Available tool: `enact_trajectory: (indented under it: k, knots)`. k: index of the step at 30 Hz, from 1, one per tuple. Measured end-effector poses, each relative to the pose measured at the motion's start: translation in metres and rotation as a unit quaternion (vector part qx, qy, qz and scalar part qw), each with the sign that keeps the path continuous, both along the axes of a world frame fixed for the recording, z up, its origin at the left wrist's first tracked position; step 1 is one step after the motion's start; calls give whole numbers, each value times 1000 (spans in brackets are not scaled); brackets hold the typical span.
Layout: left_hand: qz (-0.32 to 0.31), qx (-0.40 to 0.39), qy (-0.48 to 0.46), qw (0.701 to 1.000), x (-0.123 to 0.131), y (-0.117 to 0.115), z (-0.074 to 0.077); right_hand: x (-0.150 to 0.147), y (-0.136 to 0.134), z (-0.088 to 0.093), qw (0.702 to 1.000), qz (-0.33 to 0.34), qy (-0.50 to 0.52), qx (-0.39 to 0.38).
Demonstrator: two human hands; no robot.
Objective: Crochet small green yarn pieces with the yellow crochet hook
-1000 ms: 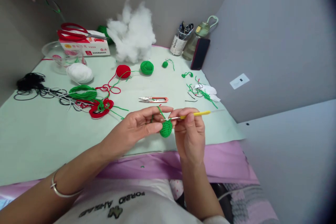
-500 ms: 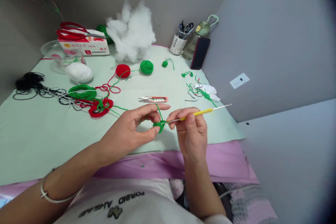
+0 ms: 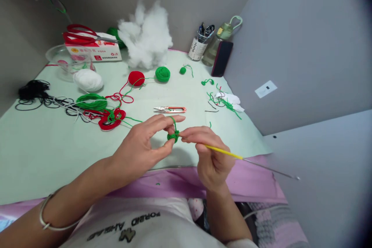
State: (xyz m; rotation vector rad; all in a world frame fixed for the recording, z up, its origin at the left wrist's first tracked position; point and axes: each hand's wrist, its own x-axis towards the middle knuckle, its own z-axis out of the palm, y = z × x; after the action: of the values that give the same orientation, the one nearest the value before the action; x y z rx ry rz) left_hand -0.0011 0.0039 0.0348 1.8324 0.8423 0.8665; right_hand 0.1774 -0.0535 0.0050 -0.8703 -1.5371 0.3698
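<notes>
My left hand pinches a small green crochet piece between thumb and fingers, its index finger stretched out with green yarn running over it. Closed around a yellow-handled crochet hook, my right hand holds the tool's near tip at the edge of the piece. The hook's other metal end points down to the right. Fingers partly hide the tip in the stitches. Just beyond my left fingertips lie orange thread snips.
A green yarn ball, a red yarn ball and white stuffing sit toward the back. Tangled yarn lies left. At right are yarn scraps, a phone, a bottle and a pen cup.
My right hand has turned, so the hook's far end swings down and to the right. The green piece has shifted slightly left and up in my left hand.
</notes>
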Motion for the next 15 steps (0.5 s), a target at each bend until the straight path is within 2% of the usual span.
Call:
enact_trajectory:
  k: [4,10,12,15]
  knots:
    - [10,54,18,998,-2,-1,-4,4,-1,1,999,4,-52,3]
    - [-2,208,58,977,-5,0,-10,1,-3,4,983,-22,-178,33]
    - [4,204,55,977,-4,1,-9,-3,-3,-1,977,-50,-200,50]
    - [26,105,23,994,-1,2,-5,-8,0,-8,982,-75,-151,80]
